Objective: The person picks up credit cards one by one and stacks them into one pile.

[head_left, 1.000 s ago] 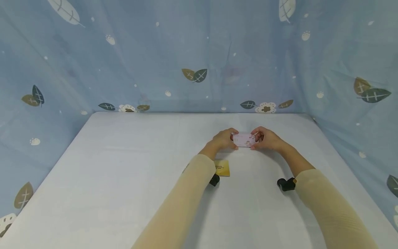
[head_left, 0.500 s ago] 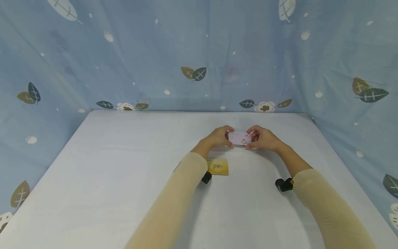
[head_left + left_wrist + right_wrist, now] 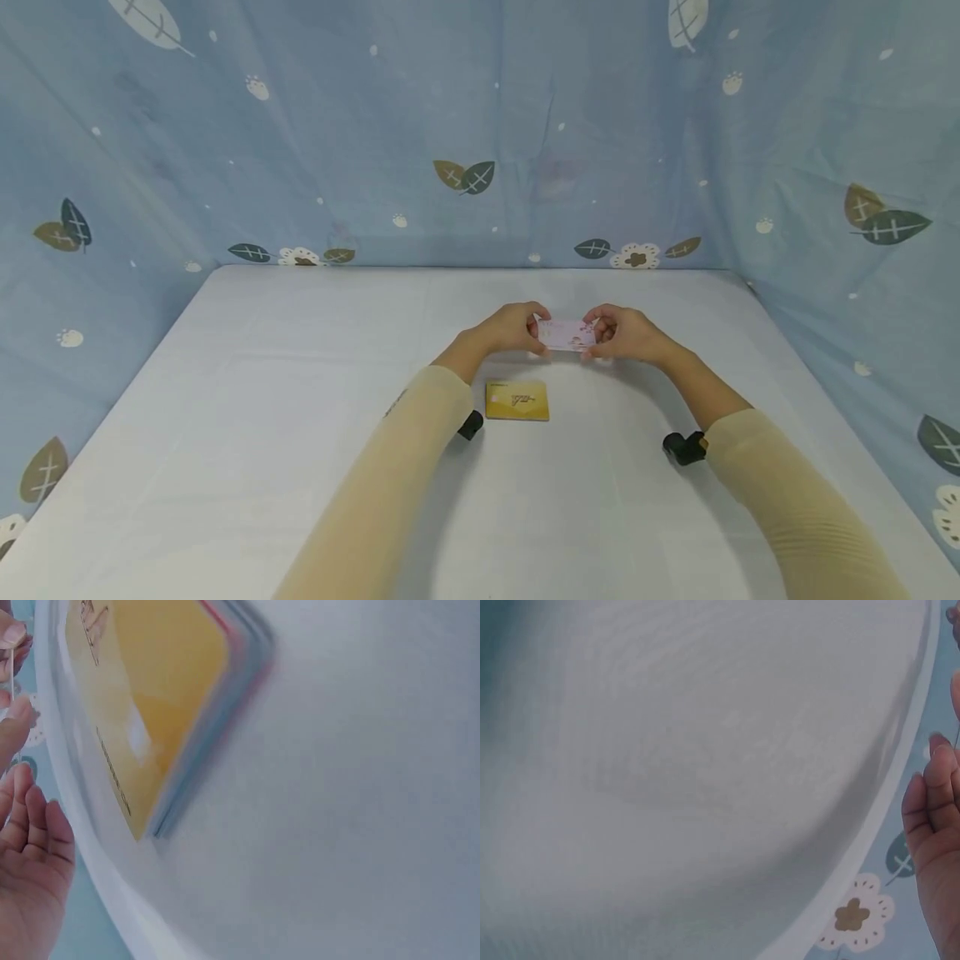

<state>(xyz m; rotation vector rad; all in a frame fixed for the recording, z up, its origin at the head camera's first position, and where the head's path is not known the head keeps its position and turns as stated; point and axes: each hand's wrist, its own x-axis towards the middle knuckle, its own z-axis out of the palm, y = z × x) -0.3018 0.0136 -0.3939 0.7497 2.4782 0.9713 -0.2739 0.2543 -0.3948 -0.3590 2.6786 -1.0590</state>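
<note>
A small pink card (image 3: pixel 564 335) with a printed pattern is held level between both hands over the far part of the table. My left hand (image 3: pixel 508 327) pinches its left edge with thumb and fingers. At the opposite edge, my right hand (image 3: pixel 630 335) does the same. Nearer to me lies a stack of cards (image 3: pixel 517 401) topped by a glossy yellow one with dark lettering. In the left wrist view the layered edges of that card stack (image 3: pixel 150 697) show close up, with my left hand (image 3: pixel 34 877) at the frame's left side.
A white-covered table (image 3: pixel 300 467) spreads beneath the arms. Blue cloth (image 3: pixel 480 108) with leaf and flower prints hangs behind it and along both sides. Black wrist cameras (image 3: pixel 684 447) sit at the sleeve cuffs.
Both hands have shifted left with the pink card between them. The left forearm has moved off the yellow card stack, which was partly covered and now shows whole.
</note>
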